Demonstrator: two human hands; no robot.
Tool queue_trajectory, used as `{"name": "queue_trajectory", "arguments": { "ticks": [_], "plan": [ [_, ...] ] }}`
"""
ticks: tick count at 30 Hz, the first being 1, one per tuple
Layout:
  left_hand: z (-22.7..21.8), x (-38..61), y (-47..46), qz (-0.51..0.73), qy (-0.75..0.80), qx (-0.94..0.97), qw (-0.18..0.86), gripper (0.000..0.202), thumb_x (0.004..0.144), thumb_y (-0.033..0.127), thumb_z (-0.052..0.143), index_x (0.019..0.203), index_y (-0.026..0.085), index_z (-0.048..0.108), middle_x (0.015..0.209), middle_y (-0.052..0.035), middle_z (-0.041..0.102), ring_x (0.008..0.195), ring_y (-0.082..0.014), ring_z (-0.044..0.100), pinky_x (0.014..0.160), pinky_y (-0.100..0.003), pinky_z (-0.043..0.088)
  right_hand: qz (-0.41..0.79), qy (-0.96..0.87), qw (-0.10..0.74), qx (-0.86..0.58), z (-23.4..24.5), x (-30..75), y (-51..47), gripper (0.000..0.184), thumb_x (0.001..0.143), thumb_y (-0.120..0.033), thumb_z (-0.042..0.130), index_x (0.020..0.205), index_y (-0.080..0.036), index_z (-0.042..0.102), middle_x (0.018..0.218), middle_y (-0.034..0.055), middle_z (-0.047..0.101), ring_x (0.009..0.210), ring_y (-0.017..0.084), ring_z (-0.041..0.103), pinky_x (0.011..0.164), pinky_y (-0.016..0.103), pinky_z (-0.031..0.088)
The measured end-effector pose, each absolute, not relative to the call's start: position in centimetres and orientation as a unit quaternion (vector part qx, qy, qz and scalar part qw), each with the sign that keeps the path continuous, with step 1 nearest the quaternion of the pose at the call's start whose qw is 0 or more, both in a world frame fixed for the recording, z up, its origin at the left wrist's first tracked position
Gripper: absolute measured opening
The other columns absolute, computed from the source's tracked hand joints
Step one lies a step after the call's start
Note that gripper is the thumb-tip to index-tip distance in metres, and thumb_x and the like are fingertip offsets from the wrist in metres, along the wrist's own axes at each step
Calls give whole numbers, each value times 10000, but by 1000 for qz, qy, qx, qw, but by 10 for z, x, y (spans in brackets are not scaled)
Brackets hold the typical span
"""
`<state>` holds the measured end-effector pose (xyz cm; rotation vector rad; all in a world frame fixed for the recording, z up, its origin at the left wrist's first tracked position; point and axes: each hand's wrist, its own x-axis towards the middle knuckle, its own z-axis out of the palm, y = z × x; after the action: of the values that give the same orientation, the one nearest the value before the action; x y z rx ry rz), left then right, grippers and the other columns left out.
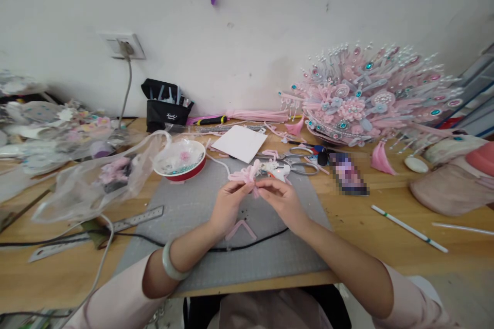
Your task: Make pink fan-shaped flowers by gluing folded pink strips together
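A looped pink pipe-cleaner flower is held above the grey cutting mat. My left hand pinches it from the left with thumb and fingers. From the right, my right hand pinches the same flower, and the fingertips of both hands nearly meet. Below the hands a bent pink pipe-cleaner piece lies on the mat. Just behind the flower rests a white glue gun, partly hidden. Scissors lie behind it to the right.
A red-rimmed bowl of beads, a white square card and a black pouch stand behind. A large pink beaded headdress and a phone are at the right. A metal ruler and black cable lie in front.
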<state>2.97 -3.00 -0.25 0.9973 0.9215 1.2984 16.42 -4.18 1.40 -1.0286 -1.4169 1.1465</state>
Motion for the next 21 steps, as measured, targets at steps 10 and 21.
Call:
{"name": "queue_trajectory", "arguments": {
  "ticks": [10,21],
  "plan": [
    [-3,34,-32,554,409,416,594,125,637,267,653,653,144,646,638,8,616,656,-128,529,673,-241,404,400,-633,463,-474,7,162,-40,75,709,-247,572,721,-191,619,677,16,606,627,141,551,595,268,451],
    [5,33,-32,545,431,401,597,140,636,274,643,610,137,632,608,11,603,617,-115,513,639,-226,386,323,-677,436,-497,6,162,-42,124,737,-249,517,835,-194,569,730,18,588,585,128,516,554,265,443]
  ]
}}
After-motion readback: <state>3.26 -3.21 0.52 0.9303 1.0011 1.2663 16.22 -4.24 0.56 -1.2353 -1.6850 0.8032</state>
